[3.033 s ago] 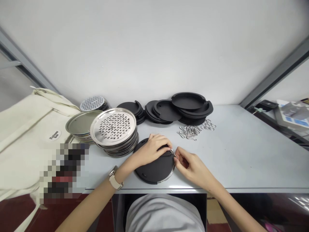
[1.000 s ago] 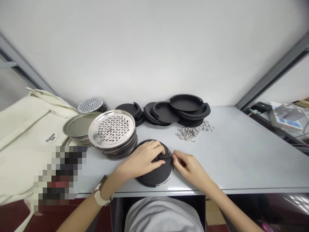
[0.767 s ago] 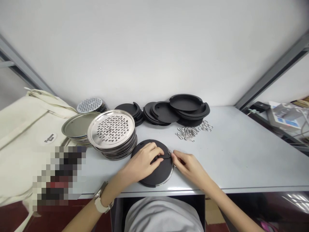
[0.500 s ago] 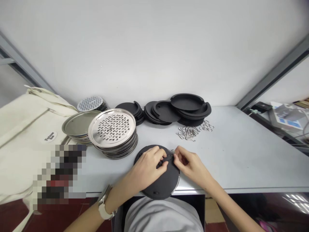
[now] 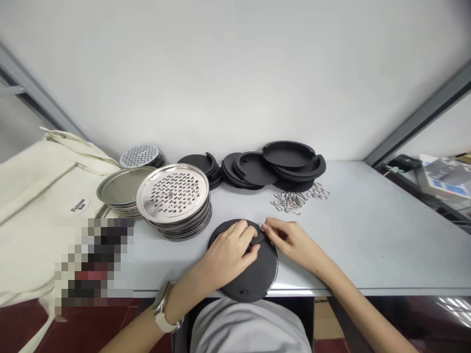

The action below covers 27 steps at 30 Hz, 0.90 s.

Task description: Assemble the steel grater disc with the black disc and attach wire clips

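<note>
A round black disc (image 5: 253, 277) with a shiny metal rim along its right side lies at the table's front edge, partly overhanging it. My left hand (image 5: 230, 255) rests over its upper left part, fingers bent and thumb pressing near a dark raised piece that they mostly hide. At the disc's upper right edge, my right hand (image 5: 290, 238) pinches a small silver wire clip (image 5: 261, 227) between thumb and forefinger. Most of this clip is covered by the fingertips. Beyond the right hand lies a loose pile of silver wire clips (image 5: 289, 201), with small metal rings (image 5: 318, 191) beside it.
To the left stand a stack of perforated metal grater plates (image 5: 172, 193) and a stack of plain metal discs (image 5: 125, 186). Black round trays (image 5: 289, 154) and black discs (image 5: 198, 164) are piled along the wall. A cream cloth bag (image 5: 44, 196) lies at far left.
Right fingertips have shifted slightly up and left along the disc's edge, and less of the clip shows. The left hand keeps its hold. The whole view has shifted a little.
</note>
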Tool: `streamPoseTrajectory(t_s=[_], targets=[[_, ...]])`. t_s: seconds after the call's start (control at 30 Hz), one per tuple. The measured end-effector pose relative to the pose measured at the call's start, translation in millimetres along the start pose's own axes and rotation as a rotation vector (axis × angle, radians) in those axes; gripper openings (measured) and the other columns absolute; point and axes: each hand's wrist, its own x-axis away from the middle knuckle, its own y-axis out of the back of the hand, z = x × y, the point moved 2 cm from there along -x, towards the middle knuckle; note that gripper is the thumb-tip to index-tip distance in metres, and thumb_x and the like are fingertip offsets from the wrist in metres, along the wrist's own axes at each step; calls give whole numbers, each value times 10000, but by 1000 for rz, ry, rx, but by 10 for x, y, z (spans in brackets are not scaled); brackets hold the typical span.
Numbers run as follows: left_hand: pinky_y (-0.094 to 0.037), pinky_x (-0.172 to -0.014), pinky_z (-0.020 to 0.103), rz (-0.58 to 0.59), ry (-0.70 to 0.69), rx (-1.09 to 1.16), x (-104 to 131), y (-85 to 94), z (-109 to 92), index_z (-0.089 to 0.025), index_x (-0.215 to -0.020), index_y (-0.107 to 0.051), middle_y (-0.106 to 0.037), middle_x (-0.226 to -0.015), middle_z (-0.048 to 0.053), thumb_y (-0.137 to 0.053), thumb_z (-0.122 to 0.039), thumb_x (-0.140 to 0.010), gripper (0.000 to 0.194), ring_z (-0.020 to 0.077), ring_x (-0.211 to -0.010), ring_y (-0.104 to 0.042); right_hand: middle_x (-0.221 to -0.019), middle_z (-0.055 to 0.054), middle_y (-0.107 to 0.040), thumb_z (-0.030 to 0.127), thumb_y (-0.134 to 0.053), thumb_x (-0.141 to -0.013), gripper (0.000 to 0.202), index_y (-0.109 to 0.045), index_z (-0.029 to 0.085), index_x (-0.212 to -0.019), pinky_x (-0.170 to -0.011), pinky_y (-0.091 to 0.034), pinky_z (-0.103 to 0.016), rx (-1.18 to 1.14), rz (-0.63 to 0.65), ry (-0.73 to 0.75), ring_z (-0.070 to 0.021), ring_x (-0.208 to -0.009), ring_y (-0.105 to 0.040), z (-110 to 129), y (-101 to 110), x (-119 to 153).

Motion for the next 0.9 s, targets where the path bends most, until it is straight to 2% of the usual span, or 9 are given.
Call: streamPoseTrajectory(t_s=[0.2,0.43,0.7,0.9], targets=[[-471,-801,326,9,2,-23,-4,2,1,-194,-993,-518,-536,-955,29,-493,-215,-904,95,187,-909,-549,-541,68,-282,328,-375,-955,340,-314,210,-642,-493,-244,-229,45,-28,-9,-102,-498,-280,-21,-24,-12],[-472,-801,322,12,5,-39,9,2,-9,-196,-990,-515,-530,-958,19,-498,-207,-900,92,181,-913,-550,-558,55,-375,344,-333,-983,340,-300,216,-669,-527,-271,-243,106,-35,-30,-117,-504,-383,-9,-55,11],[-478,-804,310,23,14,-2,-2,14,5,-202,-1001,-515,-531,-972,16,-498,-236,-918,92,173,-918,-554,-574,55,-377,251,-324,-962,243,-309,229,-720,-532,-279,-242,147,9,17,-129,-503,-388,-18,-58,49],[-479,-811,314,12,16,35,-1,4,19,-196,-983,-507,-539,-977,22,-497,-248,-927,77,177,-930,-555,-584,54,-384,251,-312,-967,240,-303,230,-728,-540,-295,-237,140,23,24,-127,-508,-398,-2,-63,76]])
